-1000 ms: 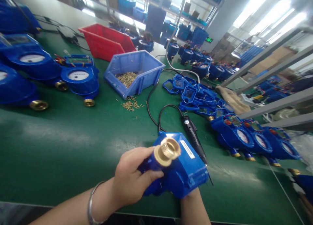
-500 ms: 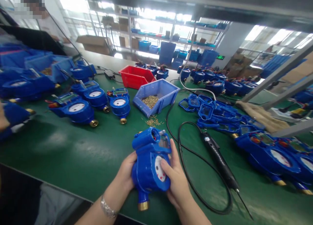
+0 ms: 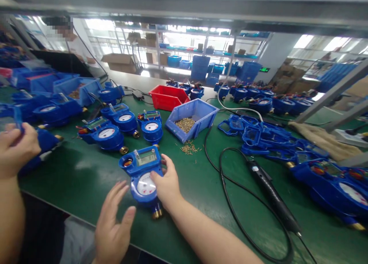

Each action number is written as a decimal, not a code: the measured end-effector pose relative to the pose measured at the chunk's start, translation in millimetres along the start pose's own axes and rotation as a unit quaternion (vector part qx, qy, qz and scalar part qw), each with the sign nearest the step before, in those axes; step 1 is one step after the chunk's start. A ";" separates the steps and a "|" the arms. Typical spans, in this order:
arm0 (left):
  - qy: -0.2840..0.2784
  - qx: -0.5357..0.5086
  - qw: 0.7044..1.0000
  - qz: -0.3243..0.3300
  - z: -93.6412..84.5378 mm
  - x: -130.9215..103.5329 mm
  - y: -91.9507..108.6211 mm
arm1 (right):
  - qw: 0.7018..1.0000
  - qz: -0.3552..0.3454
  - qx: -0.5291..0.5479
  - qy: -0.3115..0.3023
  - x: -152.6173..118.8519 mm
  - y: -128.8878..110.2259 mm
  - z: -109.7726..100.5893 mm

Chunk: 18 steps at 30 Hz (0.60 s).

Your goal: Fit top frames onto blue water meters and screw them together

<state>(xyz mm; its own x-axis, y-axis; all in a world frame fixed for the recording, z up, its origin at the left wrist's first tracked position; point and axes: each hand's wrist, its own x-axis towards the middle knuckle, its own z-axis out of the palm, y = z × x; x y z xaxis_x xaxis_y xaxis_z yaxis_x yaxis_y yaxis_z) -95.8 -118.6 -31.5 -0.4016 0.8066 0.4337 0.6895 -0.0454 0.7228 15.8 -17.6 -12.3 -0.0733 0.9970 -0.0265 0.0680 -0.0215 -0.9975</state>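
A blue water meter [image 3: 146,182] with a small grey display, a round white dial and a brass pipe end sits at the middle front of the green table. My right hand [image 3: 167,183] grips its right side, the thumb by the dial's edge. To the left of the meter, my left hand [image 3: 115,222] is off it, fingers spread and holding nothing. Beyond the meter, a light blue bin [image 3: 198,120] holds small brass screws [image 3: 185,124], and more loose screws [image 3: 189,147] lie in front of it.
A black electric screwdriver [image 3: 273,197] with a looped cable lies at right. Blue cover frames [image 3: 258,137] are piled behind it. Several other meters [image 3: 107,135] stand at left. A red bin [image 3: 166,97] is at the back. A co-worker's hand [image 3: 17,145] works at far left.
The water meter has moved left and away from me, its dial and display now facing up. My left hand has let go and drawn back. The right hand still holds on.
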 end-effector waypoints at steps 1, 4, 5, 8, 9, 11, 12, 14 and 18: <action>-0.010 0.041 0.996 0.084 3.5 0.6 1.3 | 1.000 0.000 -0.009 -0.003 6.9 -1.8 6.0; 0.006 0.132 0.969 0.210 20.8 12.6 -0.1 | 0.999 -0.004 -0.032 -0.027 21.8 -11.0 15.4; 0.018 0.148 0.965 0.216 26.3 18.5 -2.0 | 0.998 -0.009 -0.042 -0.038 23.5 -14.4 14.8; 0.030 0.177 0.963 0.203 36.1 35.3 -7.8 | 0.995 -0.029 -0.070 -0.065 17.4 -21.2 1.7; 0.031 0.184 0.963 0.196 37.5 39.8 -8.9 | 0.994 -0.037 -0.078 -0.070 12.4 -22.0 -5.9; 0.032 0.195 0.962 0.189 39.0 47.2 -10.1 | 0.992 -0.051 -0.091 -0.077 -0.1 -21.9 -24.8; 0.035 0.199 0.962 0.186 39.4 50.3 -10.5 | 0.991 -0.056 -0.097 -0.079 -6.9 -21.4 -35.7; 0.038 0.204 0.962 0.179 39.8 55.3 -11.8 | 0.989 -0.064 -0.108 -0.076 -21.2 -20.0 -59.6; 0.033 0.171 0.968 0.181 38.8 60.3 -14.3 | 0.985 -0.082 -0.147 -0.045 -53.1 -18.5 -111.3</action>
<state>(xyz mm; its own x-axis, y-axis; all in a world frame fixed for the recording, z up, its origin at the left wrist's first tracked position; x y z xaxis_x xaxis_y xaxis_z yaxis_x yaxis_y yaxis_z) -106.4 -46.5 -36.6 -0.1270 0.7347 0.6664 0.9469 -0.1104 0.3021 129.2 -61.8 15.0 -0.1948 0.9742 0.1136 0.3313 0.1744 -0.9273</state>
